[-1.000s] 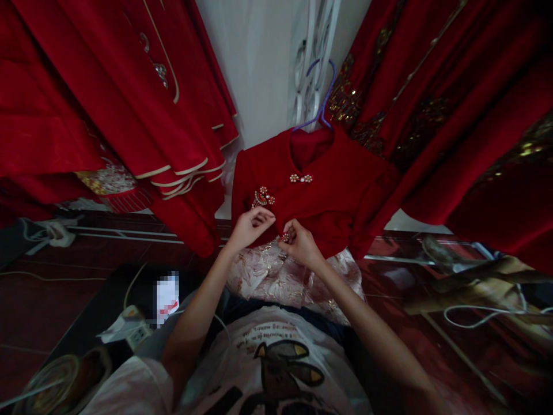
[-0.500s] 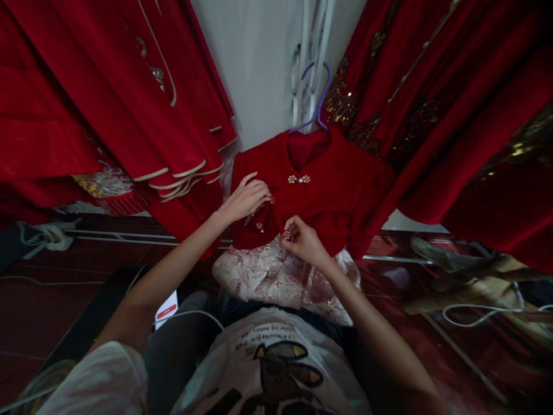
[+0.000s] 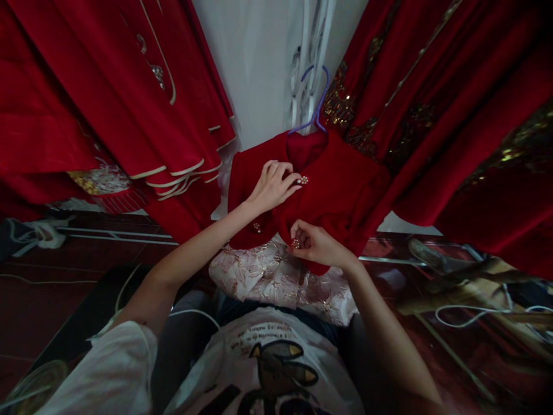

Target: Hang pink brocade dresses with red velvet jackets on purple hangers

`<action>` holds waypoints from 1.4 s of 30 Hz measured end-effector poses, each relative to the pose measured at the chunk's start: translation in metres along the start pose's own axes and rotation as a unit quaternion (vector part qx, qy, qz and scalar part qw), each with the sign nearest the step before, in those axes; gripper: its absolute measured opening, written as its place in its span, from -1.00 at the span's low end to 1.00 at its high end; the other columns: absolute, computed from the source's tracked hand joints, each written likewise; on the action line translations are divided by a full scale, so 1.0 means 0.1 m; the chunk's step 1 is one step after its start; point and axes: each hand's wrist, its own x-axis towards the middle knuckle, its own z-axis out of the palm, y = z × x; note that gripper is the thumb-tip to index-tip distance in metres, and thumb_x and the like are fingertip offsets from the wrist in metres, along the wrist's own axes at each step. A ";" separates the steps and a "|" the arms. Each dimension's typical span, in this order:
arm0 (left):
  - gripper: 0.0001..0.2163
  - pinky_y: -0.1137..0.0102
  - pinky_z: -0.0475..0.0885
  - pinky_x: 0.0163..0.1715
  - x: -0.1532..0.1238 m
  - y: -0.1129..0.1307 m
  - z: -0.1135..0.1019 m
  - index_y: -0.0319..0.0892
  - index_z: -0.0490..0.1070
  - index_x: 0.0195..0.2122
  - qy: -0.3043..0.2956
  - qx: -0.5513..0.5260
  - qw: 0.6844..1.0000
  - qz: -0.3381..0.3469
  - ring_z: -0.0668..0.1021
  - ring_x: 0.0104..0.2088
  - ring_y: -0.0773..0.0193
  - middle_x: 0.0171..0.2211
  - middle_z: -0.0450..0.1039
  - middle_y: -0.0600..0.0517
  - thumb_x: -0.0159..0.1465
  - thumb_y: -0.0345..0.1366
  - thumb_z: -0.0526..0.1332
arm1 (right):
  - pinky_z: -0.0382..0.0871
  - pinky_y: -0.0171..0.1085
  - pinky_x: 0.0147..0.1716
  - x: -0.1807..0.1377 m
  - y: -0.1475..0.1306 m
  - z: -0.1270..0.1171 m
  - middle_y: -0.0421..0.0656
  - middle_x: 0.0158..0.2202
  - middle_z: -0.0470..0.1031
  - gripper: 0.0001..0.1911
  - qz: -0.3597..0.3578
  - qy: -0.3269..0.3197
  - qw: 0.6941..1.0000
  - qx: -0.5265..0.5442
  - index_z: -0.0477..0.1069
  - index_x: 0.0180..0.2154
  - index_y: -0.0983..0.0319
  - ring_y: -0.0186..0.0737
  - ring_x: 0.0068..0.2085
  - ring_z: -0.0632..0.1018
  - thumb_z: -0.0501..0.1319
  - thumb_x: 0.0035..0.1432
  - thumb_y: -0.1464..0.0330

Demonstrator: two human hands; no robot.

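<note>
A short red jacket (image 3: 341, 190) hangs on a purple hanger (image 3: 318, 115) in front of me, with a shiny pink-and-white skirt (image 3: 272, 271) below it. My left hand (image 3: 274, 187) reaches across its upper front, thumb and finger pinched at a flower-shaped jewelled clasp (image 3: 305, 180) below the neckline. Lower down, my right hand (image 3: 317, 245) grips the jacket's front edge with curled fingers, beside a second jewelled clasp piece (image 3: 296, 243). Another flower piece (image 3: 257, 227) shows on the left front panel.
Red garments with pale piping (image 3: 173, 127) hang at the left. More red clothing with gold sequins (image 3: 415, 132) hangs at the right. A white ornate metal stand (image 3: 305, 75) rises behind the hanger. Sticks and a white cable (image 3: 466, 320) lie on the floor at right.
My left hand has moved up and right from the jacket's left front to the upper clasp. My right hand has shifted slightly right and down, drawing the front edge with it.
</note>
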 end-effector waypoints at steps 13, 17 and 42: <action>-0.79 -0.06 0.10 0.25 0.17 -0.03 -0.04 -0.11 0.49 -0.20 -0.024 -0.124 0.992 -0.016 0.44 -0.01 0.16 -0.14 0.48 0.00 0.35 -0.15 0.13 | 0.44 -0.28 -0.21 -0.35 -0.12 -0.45 -0.17 -0.23 0.46 -0.55 0.037 -0.096 0.994 0.029 0.26 -0.05 0.21 -0.30 -0.22 0.50 0.34 0.09 0.20; -0.81 -0.18 -0.14 0.34 0.18 -0.06 -0.04 -0.14 0.48 -0.22 -0.016 -0.166 0.986 0.014 0.53 -0.07 0.23 -0.20 0.53 0.03 0.36 -0.19 0.12 | 0.47 -0.23 -0.16 -0.30 -0.15 -0.45 -0.13 -0.23 0.50 -0.60 0.043 -0.063 0.997 0.021 0.30 -0.05 0.23 -0.28 -0.21 0.53 0.28 0.15 0.18; -0.61 -0.02 0.21 0.02 0.06 -0.58 -0.16 -0.15 0.39 -0.64 -0.163 -0.019 0.986 0.033 0.53 -0.31 0.04 -0.66 0.37 -0.08 0.27 -0.20 -0.01 | -0.15 0.32 0.25 0.60 -0.20 -0.24 0.39 0.35 -0.14 0.12 0.097 0.362 0.914 -0.157 -0.26 0.36 0.50 0.36 0.39 -0.14 0.08 0.12 -0.16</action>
